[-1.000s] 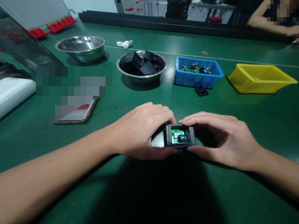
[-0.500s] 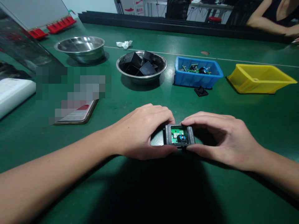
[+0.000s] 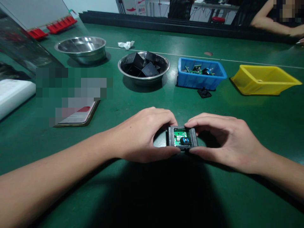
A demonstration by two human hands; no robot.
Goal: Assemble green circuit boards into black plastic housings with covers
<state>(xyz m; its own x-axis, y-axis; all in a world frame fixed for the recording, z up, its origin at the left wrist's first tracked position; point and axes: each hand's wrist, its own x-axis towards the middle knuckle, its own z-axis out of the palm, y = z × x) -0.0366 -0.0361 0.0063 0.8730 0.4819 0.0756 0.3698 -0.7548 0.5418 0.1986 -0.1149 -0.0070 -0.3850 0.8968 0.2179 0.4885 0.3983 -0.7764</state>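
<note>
A small black square housing (image 3: 194,136) lies near the middle of the green table, its open side facing up. Inside it shows a green circuit board (image 3: 177,135) with a dark round part (image 3: 185,141) that has a bluish ring. My left hand (image 3: 147,134) grips the housing's left side between thumb and fingers. From the right, my right hand (image 3: 225,139) pinches it, thumb at the near edge and fingertips at the far edge. The undersides of the fingers are partly hidden. Beyond the hands, a small black square piece (image 3: 204,92) rests before a blue bin (image 3: 201,81).
The blue bin holds circuit boards. A yellow bin (image 3: 258,87) stands right of it. A steel bowl (image 3: 144,81) holds black boxes; another steel bowl (image 3: 82,55) sits farther left. A phone (image 3: 78,118), partly blurred out, lies left. Across the table is a person's arm (image 3: 270,23).
Hardly anything differs. Both hands keep their hold on the black housing in the same place, and the view has shifted only very slightly.
</note>
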